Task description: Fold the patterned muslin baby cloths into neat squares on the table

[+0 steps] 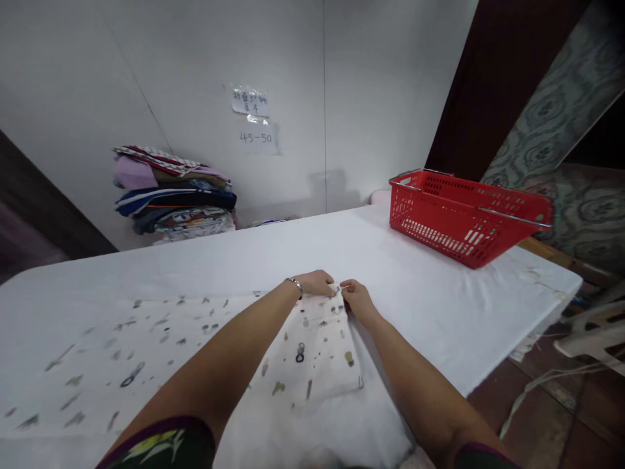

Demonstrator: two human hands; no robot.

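A white cloth printed with small dark and coloured motifs lies spread flat on the white table. Both my arms reach forward to its far right corner. My left hand, with a bracelet at the wrist, rests on that corner with the fingers curled down on the fabric. My right hand pinches the cloth's edge right beside it, fingers closed on the fabric. The two hands almost touch.
A red plastic basket with wire handles stands at the table's far right. A stack of folded clothes sits against the wall at the back left. Paper notes are taped to the wall. The table's right edge drops to a tiled floor.
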